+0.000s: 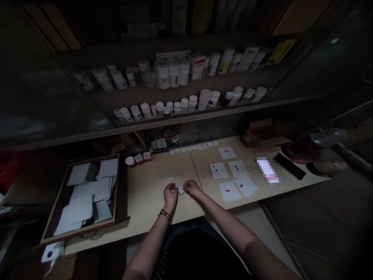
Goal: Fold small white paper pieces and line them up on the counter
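Observation:
Between my two hands, just above the pale tabletop point(157, 175), is a small folded white paper packet point(181, 190). My left hand point(171, 194) pinches its left edge, and my right hand point(192, 188) grips its right side. To the right lie several flat white paper squares point(230, 194), each carrying a few red and white pills point(241, 185). A row of small folded packets point(194, 148) runs along the back of the table. What is inside the held packet is hidden.
At left, a wooden drawer point(116, 190) holds stacks of white paper point(78, 210). A white-capped bottle point(130, 161) and small boxes point(142, 157) stand behind. Shelves of medicine bottles point(175, 74) rise above. On the right are a black phone point(290, 166) and an open cardboard box point(264, 132).

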Demonstrator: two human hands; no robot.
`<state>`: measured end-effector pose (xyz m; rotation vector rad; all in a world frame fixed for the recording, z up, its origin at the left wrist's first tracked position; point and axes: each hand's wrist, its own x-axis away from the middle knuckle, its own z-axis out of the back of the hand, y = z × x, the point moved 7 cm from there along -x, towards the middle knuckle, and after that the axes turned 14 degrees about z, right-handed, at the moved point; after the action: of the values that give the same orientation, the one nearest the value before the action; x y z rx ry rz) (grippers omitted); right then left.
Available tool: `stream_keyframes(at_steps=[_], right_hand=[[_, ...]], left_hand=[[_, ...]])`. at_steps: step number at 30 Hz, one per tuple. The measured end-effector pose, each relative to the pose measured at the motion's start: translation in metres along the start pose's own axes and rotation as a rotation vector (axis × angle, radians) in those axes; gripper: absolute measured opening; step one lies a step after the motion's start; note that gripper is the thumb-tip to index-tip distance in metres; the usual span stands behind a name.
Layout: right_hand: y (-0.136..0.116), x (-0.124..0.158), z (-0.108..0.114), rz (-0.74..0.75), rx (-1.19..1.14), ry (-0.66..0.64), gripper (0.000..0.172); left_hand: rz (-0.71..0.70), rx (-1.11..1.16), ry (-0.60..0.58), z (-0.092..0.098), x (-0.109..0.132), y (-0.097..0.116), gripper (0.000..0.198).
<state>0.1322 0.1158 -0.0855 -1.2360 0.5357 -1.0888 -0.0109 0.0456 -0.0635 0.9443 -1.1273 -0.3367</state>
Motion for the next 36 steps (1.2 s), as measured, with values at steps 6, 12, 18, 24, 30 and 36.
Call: stream_keyframes(at_steps=[6, 12, 18, 24, 30, 36], right_hand=[[-0.008, -0.011, 0.011, 0.071, 0.136, 0.007, 0.011], [-0.011, -0.009, 0.013, 0.115, 0.226, 0.058, 0.013], [-0.007, 0.000, 0.012, 0.158, 0.210, 0.153, 0.018], [-0.007, 0.005, 0.011, 0.174, 0.165, 0.139, 0.021], [-0.007, 0.005, 0.015, 0.091, 0.348, 0.090, 0.023], [-0.010, 0.009, 0.014, 0.019, 0.530, 0.088, 0.010]], left_hand=[[-0.689, -0.911, -0.303, -0.027, 0.048, 0.008, 0.047], [-0.734, -1.264, -0.284, -0.032, 0.054, -0.018, 0.058], [-0.749, -1.377, -0.229, -0.035, 0.051, -0.025, 0.054], [-0.748, -1.534, -0.164, -0.039, 0.049, -0.035, 0.056], [-0.710, -1.569, -0.149, -0.040, 0.053, -0.033, 0.058], [-0.647, -1.517, -0.147, -0.040, 0.055, -0.032, 0.060]])
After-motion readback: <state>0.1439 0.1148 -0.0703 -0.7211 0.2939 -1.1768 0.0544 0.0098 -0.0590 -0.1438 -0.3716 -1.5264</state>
